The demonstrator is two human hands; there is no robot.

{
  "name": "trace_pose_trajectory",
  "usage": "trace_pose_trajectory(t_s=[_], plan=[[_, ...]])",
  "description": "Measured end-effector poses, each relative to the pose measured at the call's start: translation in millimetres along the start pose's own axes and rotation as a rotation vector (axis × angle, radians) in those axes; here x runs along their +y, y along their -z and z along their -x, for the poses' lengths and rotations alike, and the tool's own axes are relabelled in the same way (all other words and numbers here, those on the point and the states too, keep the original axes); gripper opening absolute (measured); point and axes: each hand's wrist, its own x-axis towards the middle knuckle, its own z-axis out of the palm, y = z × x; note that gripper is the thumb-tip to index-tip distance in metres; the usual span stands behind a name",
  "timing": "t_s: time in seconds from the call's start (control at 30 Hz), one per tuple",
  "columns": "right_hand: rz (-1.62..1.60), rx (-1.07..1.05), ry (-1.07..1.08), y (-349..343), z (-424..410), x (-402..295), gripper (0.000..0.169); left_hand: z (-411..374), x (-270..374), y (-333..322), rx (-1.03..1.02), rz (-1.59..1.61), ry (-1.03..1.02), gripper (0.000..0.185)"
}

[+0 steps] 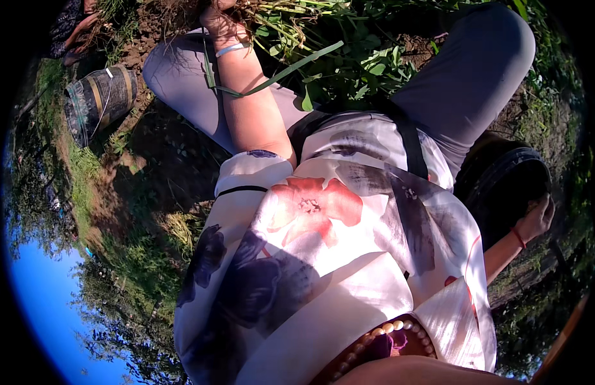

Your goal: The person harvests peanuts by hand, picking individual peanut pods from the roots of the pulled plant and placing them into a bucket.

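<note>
My left hand point(223, 17) is at the top edge, its fingers partly cut off by the frame. It is closed around uprooted leafy plants point(283, 26); thin brown roots point(184, 14) trail to its left, green stems to its right. A long green grass blade point(297, 70) lies bent across my left forearm, below a silver-coloured bangle point(233, 48). Off to my right side, my right hand point(536, 219) is at the opening of a black bucket point(511, 156). Its fingers are curled in shade, and whether anything is in them cannot be made out.
My bent knees point(490, 53) spread to either side of leafy greenery point(365, 57). Left of me, a dark bucket point(102, 98) with tan bands and a wire handle rests on soil. Part of another person point(78, 31) shows at the upper left. Trees point(129, 308) stand beyond.
</note>
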Motion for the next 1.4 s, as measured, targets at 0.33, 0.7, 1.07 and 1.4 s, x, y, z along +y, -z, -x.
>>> trace_pose_trajectory(t_s=[0.33, 0.7, 1.07, 1.4], plan=[[0.843, -0.061, 0.520, 0, 10, 19, 0.033, -7, 3, -20, -0.009, 0.012, 0.078, 0.017], [-0.593, -1.370, 0.431, -256, 191, -188, 0.019, -4, 12, -77, -0.152, -0.058, 0.354, 0.011], [-0.520, -1.142, 0.625, -349, 206, -179, 0.042, -47, -39, -47, -0.803, -1.039, -0.169, 0.029], [-0.316, -0.649, 0.484, -351, 165, -200, 0.034, -34, -8, -124, -0.865, -0.576, 0.377, 0.030]])
